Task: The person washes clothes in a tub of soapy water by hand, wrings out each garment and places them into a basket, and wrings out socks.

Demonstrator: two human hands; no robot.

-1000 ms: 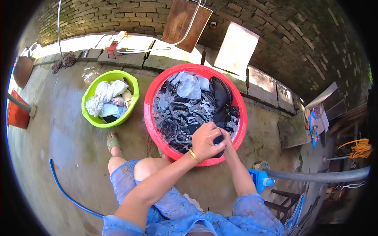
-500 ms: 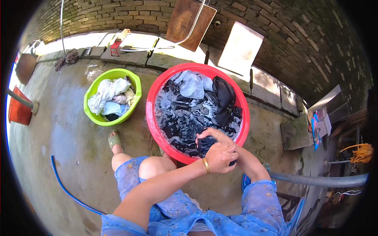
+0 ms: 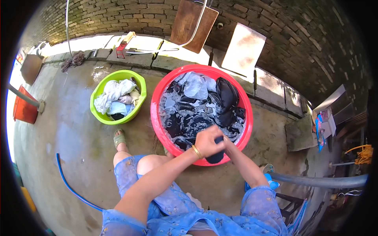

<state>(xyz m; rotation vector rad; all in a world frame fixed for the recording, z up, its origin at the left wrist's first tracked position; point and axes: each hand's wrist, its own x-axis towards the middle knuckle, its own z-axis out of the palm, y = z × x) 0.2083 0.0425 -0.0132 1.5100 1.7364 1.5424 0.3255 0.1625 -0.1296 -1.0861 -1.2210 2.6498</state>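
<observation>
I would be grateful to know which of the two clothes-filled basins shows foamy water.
The large red basin: foamy water shows among its mainly dark clothes. The smaller green basin holds mostly pale clothes, with no water visible.

I'm watching a sunlit household yard here: weathered brick wall beyond the grip, damp concrete floor around, red washtub right under it!

dark blue cloth, bunched, by near rim of red tub
</observation>
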